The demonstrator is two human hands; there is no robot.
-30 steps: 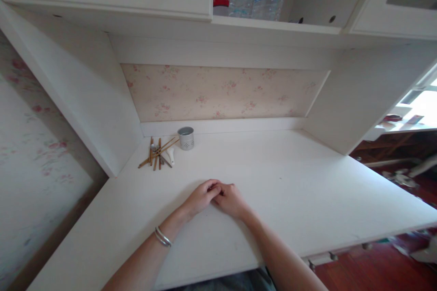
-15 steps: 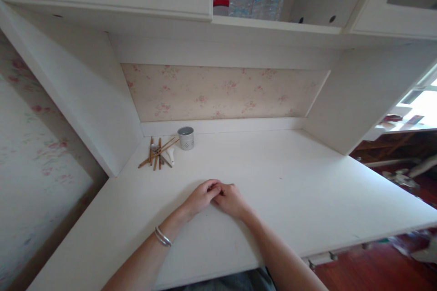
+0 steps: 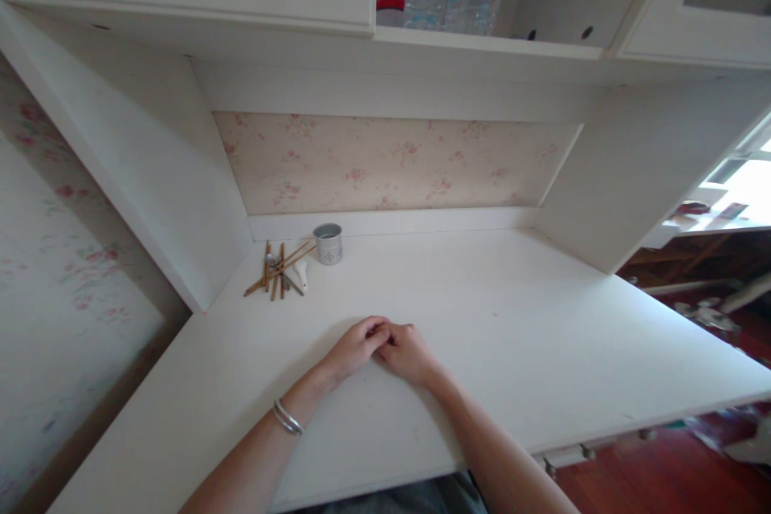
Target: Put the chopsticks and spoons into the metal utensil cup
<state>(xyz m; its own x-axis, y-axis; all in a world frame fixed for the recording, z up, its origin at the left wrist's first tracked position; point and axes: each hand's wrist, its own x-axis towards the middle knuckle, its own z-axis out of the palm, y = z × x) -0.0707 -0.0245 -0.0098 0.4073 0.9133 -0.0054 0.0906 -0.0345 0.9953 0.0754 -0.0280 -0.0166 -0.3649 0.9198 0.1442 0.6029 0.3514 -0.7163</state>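
While left grip (image 3: 350,350) and right grip (image 3: 408,352) clasp together, chopsticks (image 3: 283,283) lie beside a cup (image 3: 328,250).

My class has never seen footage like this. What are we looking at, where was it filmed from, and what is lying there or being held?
No machine here: these are a person's bare hands, filmed by one camera worn on that person's head, looking forward and down. The left hand and right hand rest together on a white desk. Farther back, towards the left, brown chopsticks, a metal spoon and a white spoon lie jumbled beside an upright grey cup. Neither grip shows an object, though the space between the hands is partly hidden.
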